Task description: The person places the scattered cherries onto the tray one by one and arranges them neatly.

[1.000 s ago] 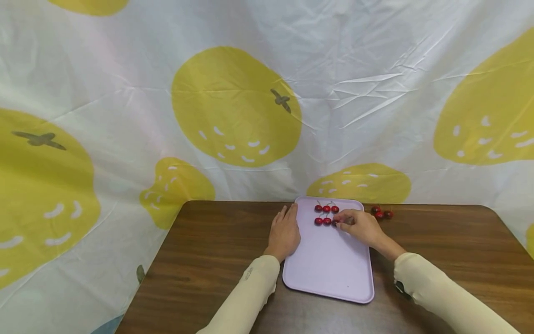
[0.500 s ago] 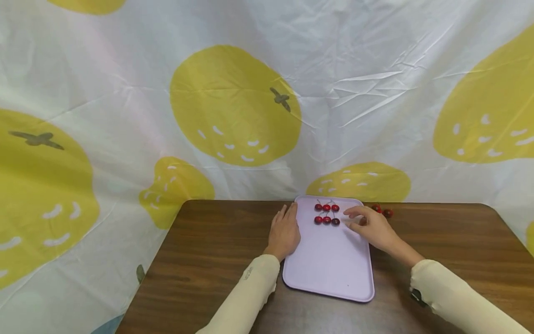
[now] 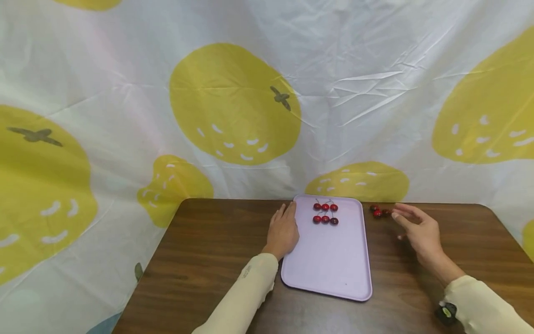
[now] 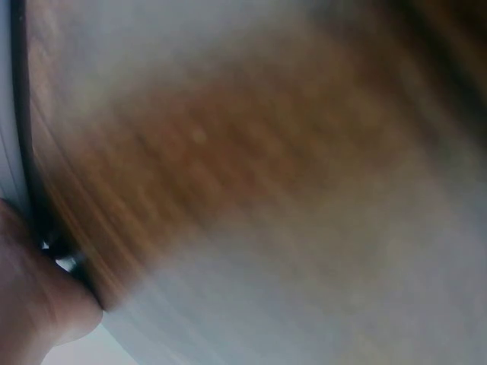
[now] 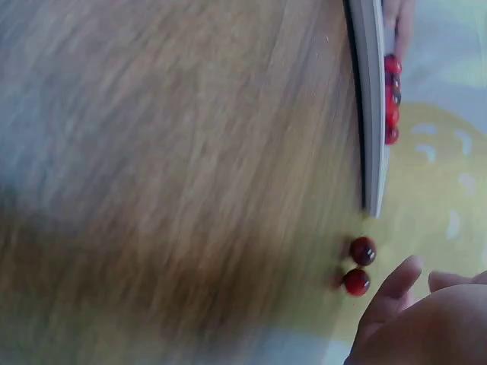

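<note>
A pale lilac tray (image 3: 325, 264) lies on the table, with red cherries (image 3: 325, 220) in two rows of three near its far end, stems showing. My left hand (image 3: 283, 232) rests flat along the tray's left edge, fingers straight. Right of the tray, my right hand (image 3: 421, 234) is at a small group of three loose cherries (image 3: 377, 213), thumb and forefinger right beside the rightmost dark one. In the right wrist view, two loose cherries (image 5: 359, 266) show in front of the thumb, and a gap shows between thumb and finger; the third cherry is hidden there.
The brown wood-grain table (image 3: 217, 250) runs up to a white curtain (image 3: 317, 139) printed with large yellow fruit. The tray's raised rim (image 5: 373, 114) stands between the loose cherries and the rows. The left wrist view is mostly blurred.
My right hand has let go of the dark cherry at the right end of the second row and moved right, off the tray, to the loose cherries. The left hand has stayed put.
</note>
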Motion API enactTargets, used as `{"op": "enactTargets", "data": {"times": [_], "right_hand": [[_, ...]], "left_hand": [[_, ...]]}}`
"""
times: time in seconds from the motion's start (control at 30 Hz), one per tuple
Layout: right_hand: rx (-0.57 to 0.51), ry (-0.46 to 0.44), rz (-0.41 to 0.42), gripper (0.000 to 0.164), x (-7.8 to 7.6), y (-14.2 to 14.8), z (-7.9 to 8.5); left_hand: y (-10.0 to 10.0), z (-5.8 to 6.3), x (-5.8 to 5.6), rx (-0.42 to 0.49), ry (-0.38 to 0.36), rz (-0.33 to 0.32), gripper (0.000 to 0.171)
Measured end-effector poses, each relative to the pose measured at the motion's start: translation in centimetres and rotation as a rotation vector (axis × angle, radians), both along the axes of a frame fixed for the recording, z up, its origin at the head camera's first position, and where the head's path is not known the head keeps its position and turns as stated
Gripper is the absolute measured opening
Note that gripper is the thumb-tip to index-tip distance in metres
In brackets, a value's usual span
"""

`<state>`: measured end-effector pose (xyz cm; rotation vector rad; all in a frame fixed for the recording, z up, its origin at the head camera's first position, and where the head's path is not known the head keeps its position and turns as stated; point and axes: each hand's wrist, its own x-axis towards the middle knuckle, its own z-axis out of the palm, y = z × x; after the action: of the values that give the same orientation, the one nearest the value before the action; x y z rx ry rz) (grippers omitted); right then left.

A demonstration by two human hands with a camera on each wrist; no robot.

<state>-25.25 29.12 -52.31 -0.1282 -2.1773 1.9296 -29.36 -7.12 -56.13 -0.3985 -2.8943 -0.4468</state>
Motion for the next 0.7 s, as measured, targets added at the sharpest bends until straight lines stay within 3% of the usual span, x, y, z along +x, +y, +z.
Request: {"op": "enactTargets", "data": {"times": [0.13,0.3,0.6,0.7], "right_hand": [[-0.190,-0.084,0.005,0.022,-0.3,1.5,-0.3],[-0.301,-0.232,0.018,0.020,-1.0,2.4,-0.2],[-0.271,-0.365,0.021,0.015,-2.4,1.7,0.2],[-0.227,-0.393,0.005,0.013,-2.7,1.4,0.4]], "left_hand": [[0.1,0.2,0.1,-0.020,-0.002,0.013,0.052],[0.3,0.2,-0.1,-0.032,-0.010,0.014,0.053],[0.1,-1.1,-0.9,-0.034,-0.031,0.032,0.054],[0.1,-0.9,-0.8,-0.031,-0.036,0.029,0.054]]}}
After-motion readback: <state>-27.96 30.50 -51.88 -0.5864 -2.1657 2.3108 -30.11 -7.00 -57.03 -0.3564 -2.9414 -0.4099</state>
